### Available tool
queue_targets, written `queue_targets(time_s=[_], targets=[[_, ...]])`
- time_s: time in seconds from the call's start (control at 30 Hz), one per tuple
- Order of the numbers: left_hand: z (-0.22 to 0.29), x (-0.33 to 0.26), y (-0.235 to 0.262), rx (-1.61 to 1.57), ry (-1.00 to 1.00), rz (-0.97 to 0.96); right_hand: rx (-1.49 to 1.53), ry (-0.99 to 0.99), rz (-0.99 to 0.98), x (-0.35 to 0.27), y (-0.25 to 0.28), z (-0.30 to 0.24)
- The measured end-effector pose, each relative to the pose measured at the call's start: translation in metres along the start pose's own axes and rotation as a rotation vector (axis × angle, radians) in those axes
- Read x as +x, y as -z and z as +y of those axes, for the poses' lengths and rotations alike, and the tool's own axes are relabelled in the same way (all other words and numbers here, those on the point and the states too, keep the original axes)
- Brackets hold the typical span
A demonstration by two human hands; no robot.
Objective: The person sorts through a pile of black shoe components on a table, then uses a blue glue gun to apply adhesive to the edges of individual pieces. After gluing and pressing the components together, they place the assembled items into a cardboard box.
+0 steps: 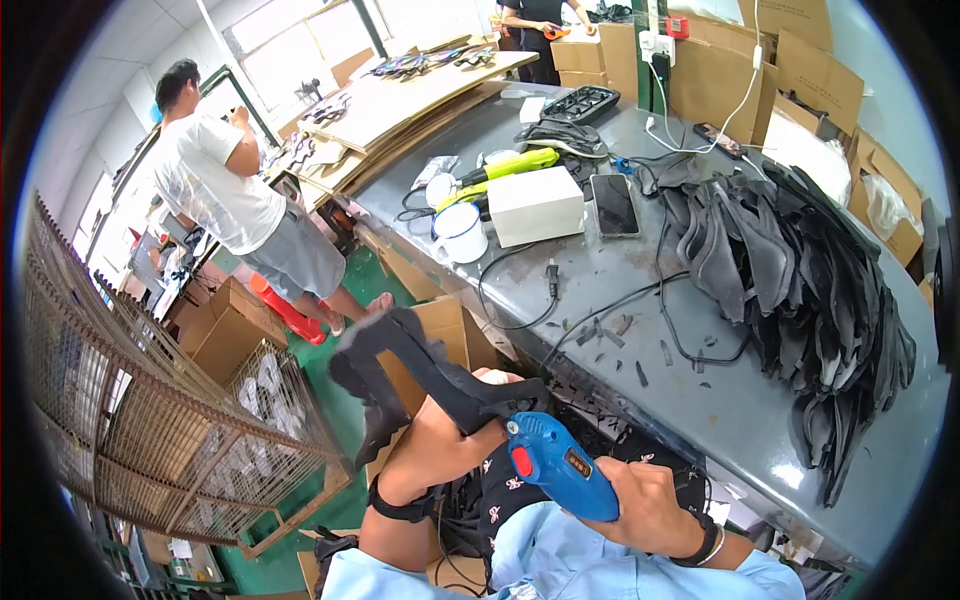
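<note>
In front of me, my left hand (445, 455) is closed on a black, curved, padded-looking piece (425, 370), which has a wide opening through it. My right hand (650, 505) wraps round the rear of a blue handheld power cutter (565, 465) with a red button. The cutter's front end meets the right end of the black piece. Its blade is hidden or too small to make out. On the table to the right lies a big heap of similar black pieces (790, 260).
Small black scraps (640, 373) litter the grey table (700, 430). A white box (536, 207), a phone (614, 206), a mug (460, 233) and cables stand or lie farther back. A wire cage (170, 410) is at left, near a standing person (225, 190). Another person (540, 30) works at the back.
</note>
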State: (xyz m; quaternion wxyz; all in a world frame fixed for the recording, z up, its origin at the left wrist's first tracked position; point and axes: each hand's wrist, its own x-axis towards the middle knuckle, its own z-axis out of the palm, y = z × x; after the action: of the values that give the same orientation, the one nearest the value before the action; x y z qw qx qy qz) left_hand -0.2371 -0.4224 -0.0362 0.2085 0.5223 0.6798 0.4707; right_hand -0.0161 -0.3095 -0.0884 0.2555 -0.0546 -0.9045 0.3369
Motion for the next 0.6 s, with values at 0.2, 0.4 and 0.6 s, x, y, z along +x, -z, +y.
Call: queue_targets(time_s=[0.2,0.4,0.6], targets=[[-0.018,0.002,-0.036,-0.191,-0.101,0.056,0.155,-0.033,-0.007,0.005,0.002,-0.005],[-0.029,0.002,-0.063,-0.149,-0.080,0.071,0.268,-0.052,-0.016,0.010,0.007,-0.012],[-0.061,-0.016,-0.072,-0.362,-0.012,-0.044,0.232,-0.007,0.008,0.017,0.019,-0.015]])
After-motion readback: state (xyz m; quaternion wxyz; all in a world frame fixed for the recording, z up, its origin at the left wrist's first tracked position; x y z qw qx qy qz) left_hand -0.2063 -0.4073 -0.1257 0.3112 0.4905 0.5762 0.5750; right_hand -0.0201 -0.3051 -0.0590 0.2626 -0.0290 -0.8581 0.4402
